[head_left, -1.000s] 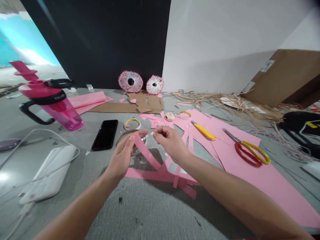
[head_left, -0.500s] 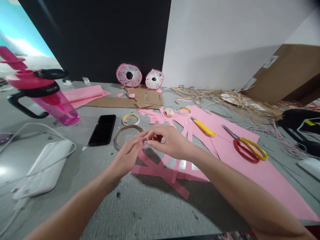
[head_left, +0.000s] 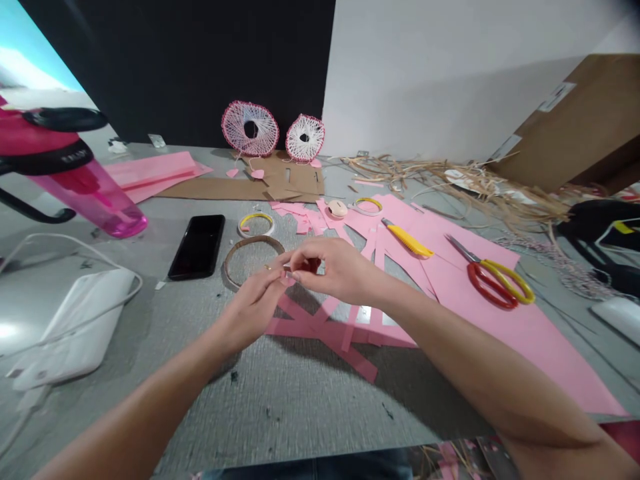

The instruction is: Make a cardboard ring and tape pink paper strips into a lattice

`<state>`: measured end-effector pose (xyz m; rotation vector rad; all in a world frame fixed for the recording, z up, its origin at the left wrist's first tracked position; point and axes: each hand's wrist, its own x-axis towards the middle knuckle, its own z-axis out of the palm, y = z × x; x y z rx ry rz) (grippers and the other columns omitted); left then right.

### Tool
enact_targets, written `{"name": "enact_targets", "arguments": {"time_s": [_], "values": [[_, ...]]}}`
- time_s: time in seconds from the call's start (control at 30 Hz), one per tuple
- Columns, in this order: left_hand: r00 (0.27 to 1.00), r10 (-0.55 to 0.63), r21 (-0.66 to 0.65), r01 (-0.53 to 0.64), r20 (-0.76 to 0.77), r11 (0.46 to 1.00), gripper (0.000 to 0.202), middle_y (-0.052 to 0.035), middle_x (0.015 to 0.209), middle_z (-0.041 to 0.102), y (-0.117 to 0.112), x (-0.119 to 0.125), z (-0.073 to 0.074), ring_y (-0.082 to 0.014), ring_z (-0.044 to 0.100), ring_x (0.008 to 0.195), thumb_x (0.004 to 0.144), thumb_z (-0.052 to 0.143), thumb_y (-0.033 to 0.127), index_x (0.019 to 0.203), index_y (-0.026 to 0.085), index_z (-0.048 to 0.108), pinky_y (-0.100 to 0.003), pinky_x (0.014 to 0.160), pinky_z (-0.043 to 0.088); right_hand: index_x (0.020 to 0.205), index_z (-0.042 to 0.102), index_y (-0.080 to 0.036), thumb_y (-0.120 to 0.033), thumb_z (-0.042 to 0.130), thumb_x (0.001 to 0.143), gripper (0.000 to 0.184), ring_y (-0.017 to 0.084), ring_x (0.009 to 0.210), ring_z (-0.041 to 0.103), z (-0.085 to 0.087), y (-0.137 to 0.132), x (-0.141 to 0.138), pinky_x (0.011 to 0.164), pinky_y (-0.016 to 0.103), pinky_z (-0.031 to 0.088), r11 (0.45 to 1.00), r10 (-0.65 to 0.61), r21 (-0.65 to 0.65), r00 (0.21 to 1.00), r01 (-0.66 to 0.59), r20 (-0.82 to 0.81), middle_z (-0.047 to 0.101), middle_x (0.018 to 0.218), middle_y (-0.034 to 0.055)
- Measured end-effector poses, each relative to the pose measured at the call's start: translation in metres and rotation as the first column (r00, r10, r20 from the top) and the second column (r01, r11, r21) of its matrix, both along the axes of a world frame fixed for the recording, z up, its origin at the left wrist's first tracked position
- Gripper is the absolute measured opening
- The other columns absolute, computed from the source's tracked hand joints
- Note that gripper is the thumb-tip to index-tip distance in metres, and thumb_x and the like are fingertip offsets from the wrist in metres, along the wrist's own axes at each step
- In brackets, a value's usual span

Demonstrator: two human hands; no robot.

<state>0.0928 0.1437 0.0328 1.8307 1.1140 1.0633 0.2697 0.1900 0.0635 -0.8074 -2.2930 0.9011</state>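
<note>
My left hand (head_left: 250,303) and my right hand (head_left: 333,269) meet fingertip to fingertip above the grey table (head_left: 280,407). Both pinch the raised end of a pink paper strip (head_left: 300,313) that runs down to a crossed bundle of pink strips (head_left: 325,333) lying on the table just below my hands. A brown ring (head_left: 235,252) lies right behind my left fingers. What exactly sits between the fingertips is too small to make out beyond the pink paper.
A black phone (head_left: 197,245), a tape roll (head_left: 256,223), a pink bottle (head_left: 75,180) and a white device with cable (head_left: 70,327) lie left. Pink sheets (head_left: 500,320) carry red-and-yellow scissors (head_left: 493,280) and a yellow cutter (head_left: 407,240). Two string-wound discs (head_left: 250,128), straw (head_left: 450,183) and a cardboard box (head_left: 585,127) stand behind.
My hands were apart, the left holding the strip up; they came together and now both pinch its end. The view has shifted, so the table items sit a bit further left and up.
</note>
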Motion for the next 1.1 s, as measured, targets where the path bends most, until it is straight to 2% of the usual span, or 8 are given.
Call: {"name": "enact_targets", "arguments": {"time_s": [0.23, 0.37, 0.47, 0.53, 0.63, 0.8, 0.9, 1.1], "values": [[1.000, 0.019, 0.003, -0.019, -0.010, 1.000, 0.031, -0.0049, 0.122, 0.072, 0.001, -0.002, -0.006, -0.0266, 0.063, 0.119, 0.097, 0.044, 0.028, 0.103, 0.027, 0.074, -0.043, 0.104, 0.051, 0.075, 0.059, -0.018, -0.014, 0.059, 0.081, 0.008, 0.012, 0.070, 0.052, -0.001, 0.001, -0.001, 0.069, 0.027, 0.040, 1.000, 0.011, 0.023, 1.000, -0.011, -0.026, 0.065, 0.079, 0.0003], [0.999, 0.040, 0.005, -0.040, -0.018, 0.999, 0.031, -0.0053, 0.126, 0.071, 0.003, -0.008, -0.009, -0.0273, 0.063, 0.122, 0.099, 0.045, 0.032, 0.106, 0.028, 0.075, -0.046, 0.105, 0.051, 0.076, 0.057, -0.019, -0.019, 0.058, 0.082, 0.006, 0.011, 0.066, 0.050, 0.002, 0.004, 0.001, 0.063, 0.026, 0.040, 0.987, -0.007, -0.160, 0.987, -0.019, -0.160, 0.057, 0.071, -0.0031], [0.995, 0.042, 0.107, -0.032, -0.090, 0.994, 0.031, -0.0074, 0.135, 0.067, 0.003, -0.013, -0.009, -0.0268, 0.061, 0.126, 0.100, 0.045, 0.031, 0.107, 0.027, 0.075, -0.045, 0.103, 0.053, 0.076, 0.054, -0.020, -0.025, 0.061, 0.081, 0.010, 0.010, 0.061, 0.045, 0.004, 0.009, 0.004, 0.058, 0.025, 0.038, 0.954, -0.023, -0.292, 0.949, -0.074, -0.316, 0.051, 0.068, -0.0046], [0.974, 0.112, 0.282, -0.052, -0.199, 0.958, 0.030, -0.0092, 0.143, 0.060, 0.001, -0.015, -0.009, -0.0274, 0.056, 0.132, 0.100, 0.047, 0.026, 0.113, 0.026, 0.074, -0.047, 0.106, 0.050, 0.078, 0.055, -0.020, -0.026, 0.062, 0.080, 0.010, 0.010, 0.063, 0.046, 0.004, 0.014, 0.007, 0.059, 0.025, 0.039, 0.945, -0.016, -0.308, 0.923, -0.112, -0.384, 0.051, 0.071, -0.0037], [0.896, 0.268, 0.547, -0.034, -0.354, 0.836, 0.033, -0.0116, 0.151, 0.051, -0.003, -0.018, -0.008, -0.0299, 0.046, 0.141, 0.097, 0.048, 0.013, 0.118, 0.025, 0.070, -0.057, 0.113, 0.038, 0.080, 0.057, -0.020, -0.026, 0.063, 0.081, 0.009, 0.012, 0.068, 0.051, 0.003, 0.019, 0.012, 0.064, 0.027, 0.042, 0.945, 0.001, -0.293, 0.899, -0.144, -0.437, 0.054, 0.075, -0.0018], [0.843, 0.346, 0.686, 0.037, -0.412, 0.727, 0.039, -0.0137, 0.148, 0.053, -0.007, -0.019, -0.011, -0.0328, 0.045, 0.141, 0.092, 0.049, 0.003, 0.117, 0.024, 0.069, -0.060, 0.112, 0.034, 0.081, 0.057, -0.020, -0.026, 0.065, 0.084, 0.010, 0.012, 0.072, 0.055, 0.001, 0.023, 0.016, 0.067, 0.027, 0.046, 0.940, 0.027, -0.286, 0.874, -0.187, -0.485, 0.059, 0.077, -0.0005], [0.847, 0.347, 0.673, 0.016, -0.402, 0.740, 0.038, -0.0120, 0.149, 0.053, -0.005, -0.018, -0.013, -0.0312, 0.045, 0.142, 0.093, 0.048, 0.005, 0.119, 0.025, 0.068, -0.059, 0.113, 0.035, 0.082, 0.056, -0.019, -0.026, 0.065, 0.086, 0.012, 0.011, 0.071, 0.059, 0.001, 0.021, 0.016, 0.068, 0.028, 0.049, 0.919, 0.096, -0.281, 0.848, -0.277, -0.522, 0.062, 0.080, -0.0001], [0.890, 0.267, 0.505, -0.048, -0.371, 0.862, 0.027, -0.0098, 0.154, 0.048, -0.002, -0.016, -0.011, -0.0284, 0.039, 0.146, 0.099, 0.041, 0.017, 0.105, 0.022, 0.067, -0.057, 0.118, 0.032, 0.081, 0.054, -0.019, -0.026, 0.065, 0.087, 0.014, 0.014, 0.084, 0.069, 0.002, 0.007, 0.008, 0.081, 0.035, 0.057, 0.844, 0.175, -0.377, 0.861, -0.381, -0.478, 0.068, 0.104, 0.0061]]}}
